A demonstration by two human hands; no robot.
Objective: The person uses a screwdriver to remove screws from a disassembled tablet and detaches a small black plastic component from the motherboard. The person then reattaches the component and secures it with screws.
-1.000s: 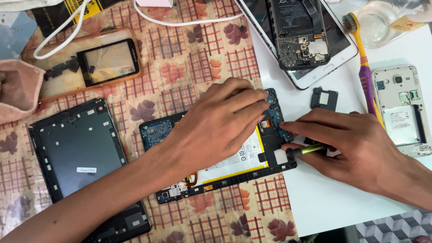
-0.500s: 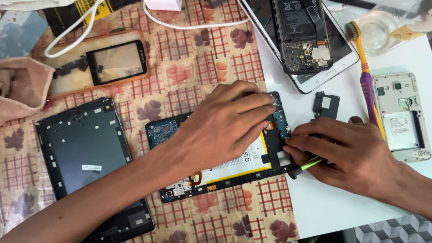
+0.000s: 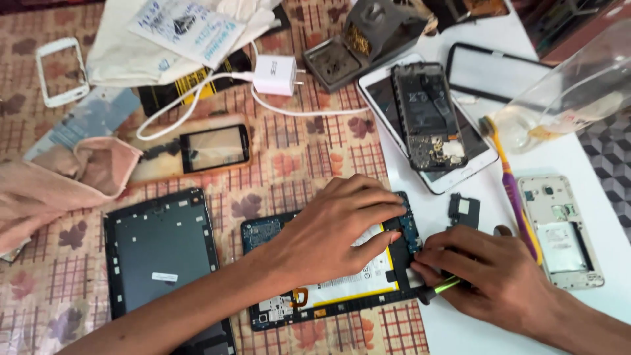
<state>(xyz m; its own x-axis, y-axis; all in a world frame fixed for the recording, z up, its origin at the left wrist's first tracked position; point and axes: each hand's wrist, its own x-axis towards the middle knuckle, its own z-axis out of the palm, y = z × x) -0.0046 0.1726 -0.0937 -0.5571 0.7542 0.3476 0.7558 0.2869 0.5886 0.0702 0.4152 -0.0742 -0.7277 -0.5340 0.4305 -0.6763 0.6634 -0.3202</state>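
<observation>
In the head view, the opened tablet (image 3: pixel 328 276) lies on the checked cloth (image 3: pixel 296 151) over the tabletop (image 3: pixel 460 329), its back cover (image 3: pixel 161 253) just left of it. The left hand (image 3: pixel 328 236) rests flat on the tablet, fingers spread toward its right edge. The right hand (image 3: pixel 493 276) pinches a green-tipped tool (image 3: pixel 442 286) at that edge. A purple toothbrush (image 3: pixel 513 190) lies right of the tablet.

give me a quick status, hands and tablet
Left hand flat on opened tablet. Right hand grips green tool at its edge. Loose black part nearby.
</observation>
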